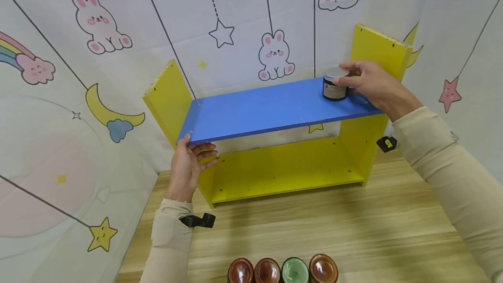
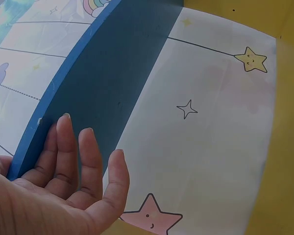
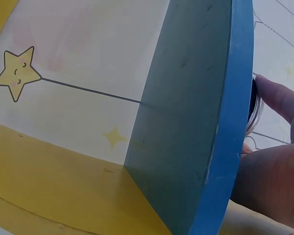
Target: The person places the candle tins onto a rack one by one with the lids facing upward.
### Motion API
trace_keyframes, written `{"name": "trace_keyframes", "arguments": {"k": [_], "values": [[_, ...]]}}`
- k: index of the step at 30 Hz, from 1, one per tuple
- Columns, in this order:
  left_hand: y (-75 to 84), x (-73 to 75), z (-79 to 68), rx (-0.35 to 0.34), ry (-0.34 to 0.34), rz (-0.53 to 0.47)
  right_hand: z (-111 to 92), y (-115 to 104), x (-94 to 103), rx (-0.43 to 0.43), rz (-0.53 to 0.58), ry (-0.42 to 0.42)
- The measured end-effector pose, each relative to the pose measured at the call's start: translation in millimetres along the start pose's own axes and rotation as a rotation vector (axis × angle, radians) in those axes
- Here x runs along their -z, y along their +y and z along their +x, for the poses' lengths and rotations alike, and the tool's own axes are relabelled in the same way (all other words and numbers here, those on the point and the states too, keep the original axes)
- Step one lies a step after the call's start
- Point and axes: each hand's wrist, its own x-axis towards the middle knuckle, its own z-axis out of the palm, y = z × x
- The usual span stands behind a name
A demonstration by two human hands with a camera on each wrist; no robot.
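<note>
With our left hand [image 1: 186, 168] pinching the edge of the blue shelf [image 1: 251, 112], ideally steadying it, we are gripping the jar [image 1: 334, 90] upright in our right hand [image 1: 371, 83].

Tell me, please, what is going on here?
A person's right hand grips a dark jar at the right end of the blue shelf. The left hand holds the shelf's front left corner. Four round items, one green and three reddish-brown, sit in a row on the table.
</note>
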Motion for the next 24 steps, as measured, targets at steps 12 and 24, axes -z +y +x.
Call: {"name": "trace_keyframes", "arguments": {"k": [12, 24], "values": [[-0.5, 0.2, 0.6, -0.004, -0.005, -0.002, 7.7, -2.7, 0.8, -0.018, 0.041, -0.023], [-0.4, 0.0, 0.2, -0.004, -0.002, -0.005, 12.6, -3.4, 3.4, -0.032, 0.104, -0.036]]}}
